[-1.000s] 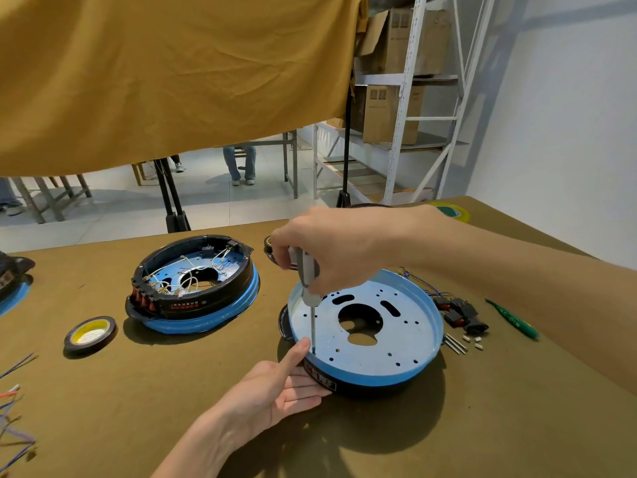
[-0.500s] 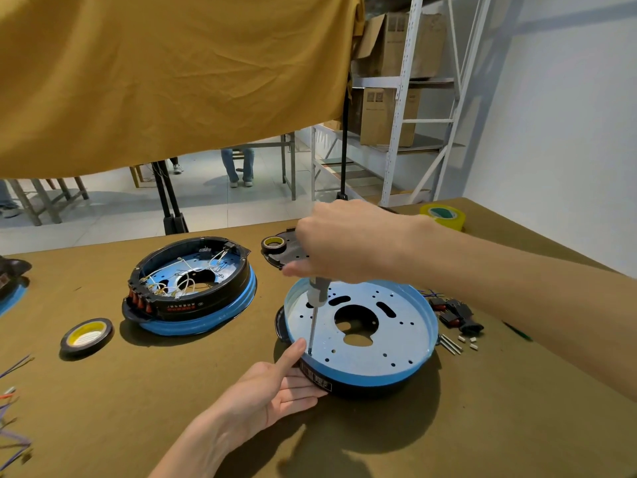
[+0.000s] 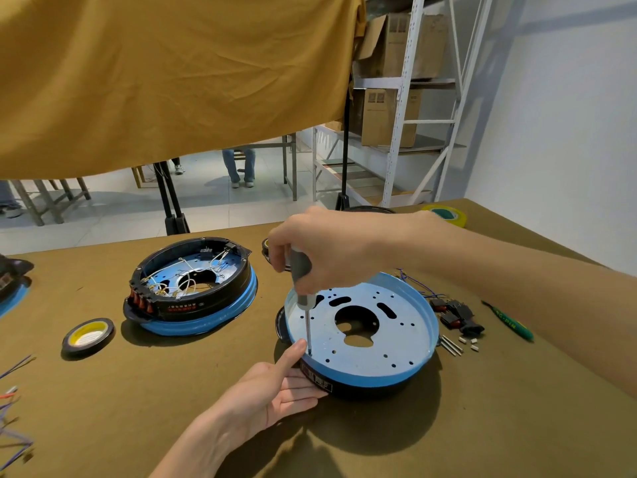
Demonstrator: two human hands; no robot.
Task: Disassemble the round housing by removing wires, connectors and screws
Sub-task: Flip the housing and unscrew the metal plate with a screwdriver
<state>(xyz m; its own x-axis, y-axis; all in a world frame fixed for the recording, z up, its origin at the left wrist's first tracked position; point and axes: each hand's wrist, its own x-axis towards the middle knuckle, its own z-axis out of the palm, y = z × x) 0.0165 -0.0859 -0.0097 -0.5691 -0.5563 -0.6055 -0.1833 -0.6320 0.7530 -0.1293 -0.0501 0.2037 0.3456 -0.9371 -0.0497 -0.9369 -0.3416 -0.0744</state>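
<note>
Metal, plastic and cloth on a matt worktop

The worktop (image 3: 482,426) wears a matt olive-brown covering, smooth and cloth-like. The round housing (image 3: 362,339) shows a pale blue plate of flat punched metal with a soft sheen, its side band black, glossy plastic. The screwdriver (image 3: 303,298) has a matt grey handle and a bright bare-metal shaft. The second housing (image 3: 193,291) has a glossy black plastic ring over a shiny blue rim. The tape roll (image 3: 88,336) is glossy black. The hanging cloth (image 3: 172,81) is mustard, woven, creased and matt. The shelf rack (image 3: 406,98) is white-painted perforated metal holding brown cardboard boxes (image 3: 389,119).
</note>
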